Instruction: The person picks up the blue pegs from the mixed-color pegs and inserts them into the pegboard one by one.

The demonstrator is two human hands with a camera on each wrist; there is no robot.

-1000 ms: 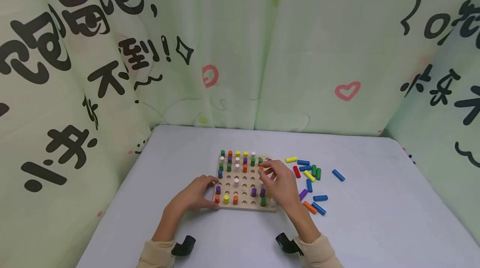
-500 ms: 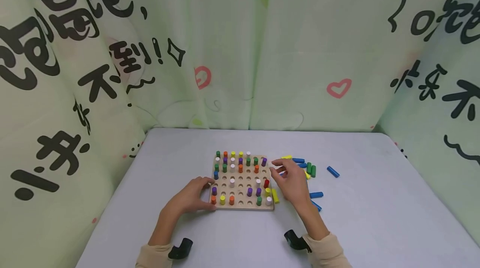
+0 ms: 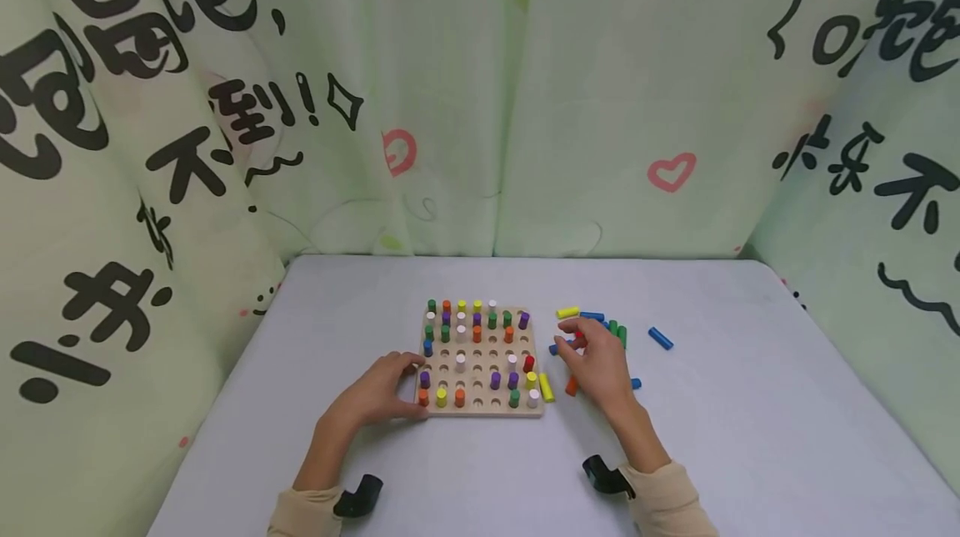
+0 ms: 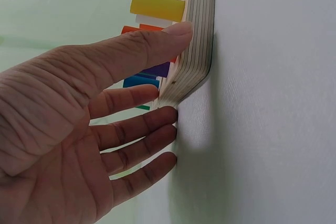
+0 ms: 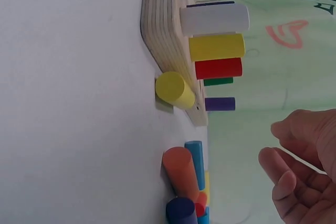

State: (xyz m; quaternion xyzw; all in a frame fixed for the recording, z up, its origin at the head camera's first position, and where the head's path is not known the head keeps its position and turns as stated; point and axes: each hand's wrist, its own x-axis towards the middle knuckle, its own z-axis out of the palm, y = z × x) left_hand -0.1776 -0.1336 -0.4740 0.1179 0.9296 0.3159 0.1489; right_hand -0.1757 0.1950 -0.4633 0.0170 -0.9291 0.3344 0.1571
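A wooden pegboard (image 3: pixel 480 414) lies on the table, with upright coloured pegs in many of its holes and several bare holes mid-board. My left hand (image 3: pixel 378 388) is at its left side; in the left wrist view the thumb touches the layered edge (image 4: pixel 202 24) and the fairly straight fingers spread beside the corner. To the right of the board my right hand (image 3: pixel 600 366) hovers over loose pegs, thumb and forefinger apart. The right wrist view shows nothing between those fingers (image 5: pixel 273 163). An orange peg (image 5: pixel 181 170) lies below, partly under the hand in the head view.
A yellow peg (image 3: pixel 547 388) lies against the board's right side. More loose pegs, among them a yellow one (image 3: pixel 567 313) and a green one (image 3: pixel 622 337), lie around the right hand. One blue peg (image 3: pixel 661 338) is farther right. A printed curtain (image 3: pixel 450 103) hangs behind the table.
My right hand let go of an orange peg, now standing in the board, and moved right over the loose pegs. The left hand stayed at the board. The head view shifted slightly.
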